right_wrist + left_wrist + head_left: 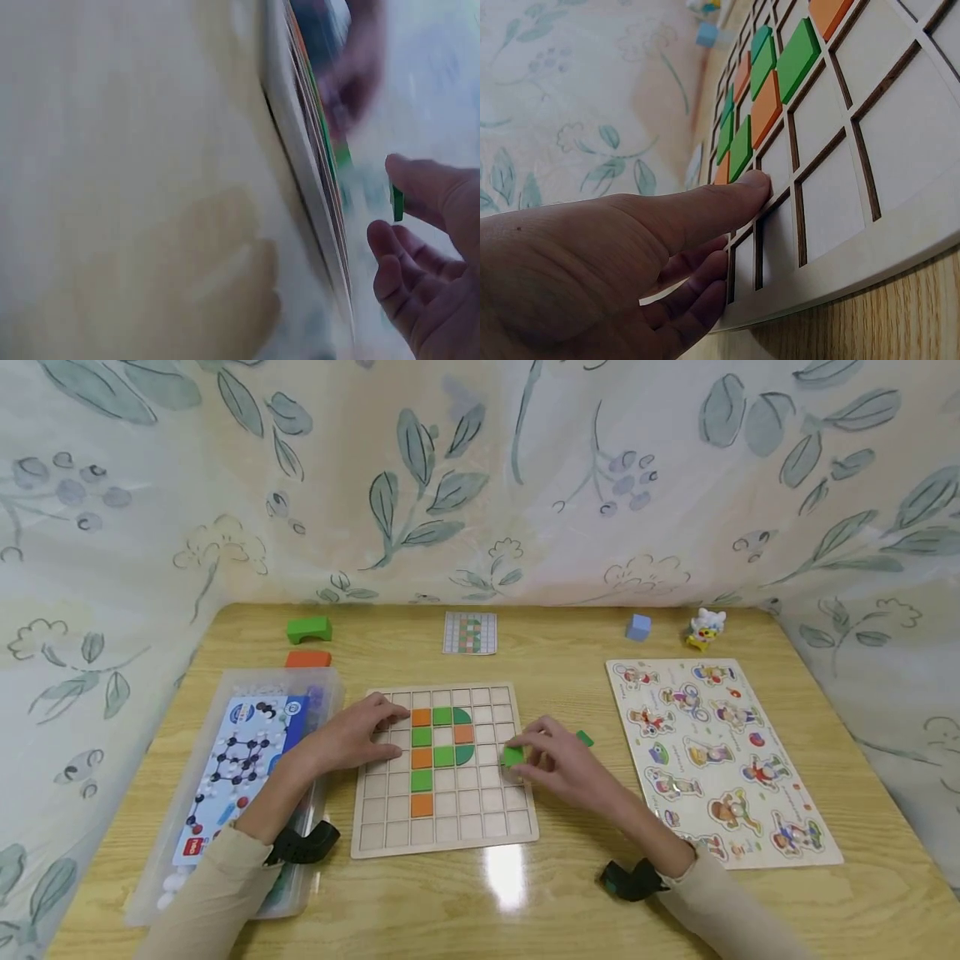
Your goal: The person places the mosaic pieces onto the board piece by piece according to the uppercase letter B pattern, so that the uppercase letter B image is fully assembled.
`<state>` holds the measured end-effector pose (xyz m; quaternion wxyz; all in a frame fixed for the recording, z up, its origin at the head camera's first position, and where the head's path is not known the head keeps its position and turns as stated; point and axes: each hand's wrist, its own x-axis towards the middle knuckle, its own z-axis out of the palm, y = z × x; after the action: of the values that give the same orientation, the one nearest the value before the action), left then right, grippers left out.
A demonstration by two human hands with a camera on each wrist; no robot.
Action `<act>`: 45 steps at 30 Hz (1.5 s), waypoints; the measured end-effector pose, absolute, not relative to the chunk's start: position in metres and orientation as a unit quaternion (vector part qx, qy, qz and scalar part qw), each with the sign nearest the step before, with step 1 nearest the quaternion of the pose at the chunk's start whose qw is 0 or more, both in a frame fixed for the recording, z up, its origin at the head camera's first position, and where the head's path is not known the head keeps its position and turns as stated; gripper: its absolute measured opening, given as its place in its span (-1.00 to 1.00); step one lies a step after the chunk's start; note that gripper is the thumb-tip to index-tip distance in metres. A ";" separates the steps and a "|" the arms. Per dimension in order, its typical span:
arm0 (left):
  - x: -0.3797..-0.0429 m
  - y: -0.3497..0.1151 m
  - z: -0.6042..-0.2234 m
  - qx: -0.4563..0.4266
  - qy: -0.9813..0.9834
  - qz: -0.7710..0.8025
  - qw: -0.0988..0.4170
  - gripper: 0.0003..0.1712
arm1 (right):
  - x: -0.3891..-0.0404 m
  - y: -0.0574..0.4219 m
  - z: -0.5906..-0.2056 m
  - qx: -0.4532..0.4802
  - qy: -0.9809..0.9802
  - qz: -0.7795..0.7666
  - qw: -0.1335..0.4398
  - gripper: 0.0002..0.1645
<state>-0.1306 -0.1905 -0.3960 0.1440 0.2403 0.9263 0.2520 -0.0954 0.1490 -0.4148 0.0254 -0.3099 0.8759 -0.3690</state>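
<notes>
A wooden grid board (480,827) lies on the table, with orange, green and dark-green tiles set in some of its squares. My left hand (348,735) rests on the left side of the board, its thumb and fingertips touching the grid. In the left wrist view the thumb (742,196) lies across the grid lines near an orange tile (766,110). Over the board's right edge my right hand (558,756) pinches a green square tile (513,756) between thumb and fingers. The right wrist view shows this green tile (397,202) nearly edge-on.
A clear plastic box (311,877) with a molecule picture stands at left, an orange block (308,659) and green arch block (309,629) behind it. A pattern card (470,633) lies at the back. A picture puzzle (712,760), blue cube (638,627), figurine (706,629) and small green piece (584,738) sit right.
</notes>
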 end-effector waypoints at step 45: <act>-0.133 -0.192 -0.395 0.244 0.926 0.248 0.145 -0.42 | -0.057 0.042 -0.413 -0.408 0.868 -0.251 0.129 -0.78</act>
<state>-0.1325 -0.1915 -0.3949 0.1452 0.2441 0.9261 0.2482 -0.0567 0.0418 -0.4130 0.1291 -0.4082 0.8682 -0.2510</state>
